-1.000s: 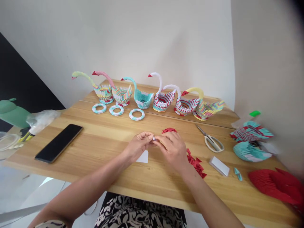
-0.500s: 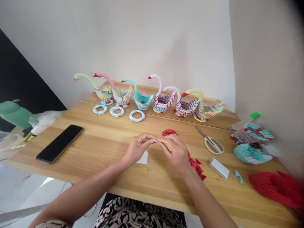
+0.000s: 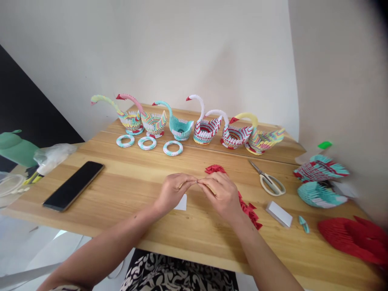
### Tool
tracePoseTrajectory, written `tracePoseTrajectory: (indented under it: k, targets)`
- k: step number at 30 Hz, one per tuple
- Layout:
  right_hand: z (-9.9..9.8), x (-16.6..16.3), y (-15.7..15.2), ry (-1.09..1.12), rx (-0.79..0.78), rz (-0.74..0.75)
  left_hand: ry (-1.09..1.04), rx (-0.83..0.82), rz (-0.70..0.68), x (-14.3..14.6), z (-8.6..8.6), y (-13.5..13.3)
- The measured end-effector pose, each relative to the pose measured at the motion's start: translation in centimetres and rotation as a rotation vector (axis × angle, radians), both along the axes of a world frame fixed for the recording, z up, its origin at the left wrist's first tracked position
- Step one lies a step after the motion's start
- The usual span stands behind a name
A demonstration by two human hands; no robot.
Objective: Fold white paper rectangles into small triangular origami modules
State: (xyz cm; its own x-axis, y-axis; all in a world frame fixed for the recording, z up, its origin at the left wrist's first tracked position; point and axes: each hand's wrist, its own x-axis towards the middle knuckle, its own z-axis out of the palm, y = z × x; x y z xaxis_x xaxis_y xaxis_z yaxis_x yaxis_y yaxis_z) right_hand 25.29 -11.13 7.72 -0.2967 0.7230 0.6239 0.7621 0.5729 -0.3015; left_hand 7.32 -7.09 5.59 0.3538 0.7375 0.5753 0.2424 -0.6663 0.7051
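Note:
My left hand (image 3: 173, 189) and my right hand (image 3: 220, 194) meet fingertip to fingertip over the middle of the wooden table (image 3: 133, 182). Both pinch a tiny white folded paper piece (image 3: 197, 182) between them. A white paper slip (image 3: 182, 202) lies on the table under my left hand. Red folded paper pieces (image 3: 249, 210) lie scattered beside my right wrist, and a small red pile (image 3: 214, 168) sits just beyond my fingers.
Several paper swans (image 3: 206, 125) line the far edge, with three rings (image 3: 147, 142) before them. A black phone (image 3: 74, 185) lies left. Scissors (image 3: 269, 180), a white block (image 3: 279, 214), teal and red paper stacks (image 3: 321, 194) and a red heap (image 3: 354, 238) are right.
My hands have sunk slightly toward the table and my fingers have closed tighter on the small piece. Nothing else has moved.

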Motion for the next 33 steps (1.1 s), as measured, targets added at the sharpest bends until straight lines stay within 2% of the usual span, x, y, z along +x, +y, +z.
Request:
tracePoseTrajectory:
  k: [5,10,16,22,33]
  targets:
    - [0.0,-0.1,0.1,-0.019,-0.054,-0.008,0.061,-0.016,0.014,0.0,-0.2,0.0]
    - [-0.4,-0.1,0.2,-0.010,-0.126,-0.009,0.029,-0.077,-0.002,0.1,0.0,-0.2]
    - [-0.8,0.1,0.2,0.322,-0.240,0.021,-0.103,-0.311,-0.023,0.3,0.8,-0.6]
    - [-0.9,0.2,0.1,0.403,-0.198,0.084,-0.060,-0.169,-0.052,0.2,1.1,-0.7]
    - [-1.5,-0.2,0.2,0.449,-0.203,0.074,-0.036,-0.094,-0.090,-0.2,1.1,-0.5]
